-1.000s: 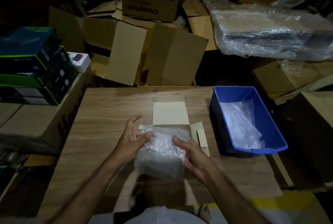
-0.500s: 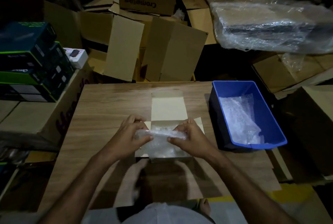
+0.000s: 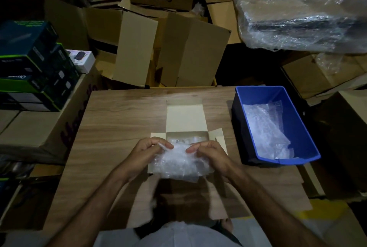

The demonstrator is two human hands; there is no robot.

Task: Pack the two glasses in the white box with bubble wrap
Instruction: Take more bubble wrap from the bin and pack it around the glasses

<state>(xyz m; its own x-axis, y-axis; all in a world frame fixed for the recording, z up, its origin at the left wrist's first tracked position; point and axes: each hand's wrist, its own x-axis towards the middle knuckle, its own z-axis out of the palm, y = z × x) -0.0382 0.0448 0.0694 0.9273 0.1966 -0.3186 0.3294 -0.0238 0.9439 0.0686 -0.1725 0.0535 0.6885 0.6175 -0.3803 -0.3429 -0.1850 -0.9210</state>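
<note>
Both hands are gripping the bubble wrap [image 3: 179, 164] as I am watching from the head view: the left hand [image 3: 148, 152] is pinching its upper left edge, and the right hand [image 3: 211, 153] is curling its fingers round the upper right edge. I am seeing the wrap lying over the white box [image 3: 184, 119], which is sitting open on the wooden surface [image 3: 123, 119], its lid flap lying flat behind. Something clear is showing inside, too blurred to name. More wrap is lying in the blue bin [image 3: 294, 125] to the right.
</note>
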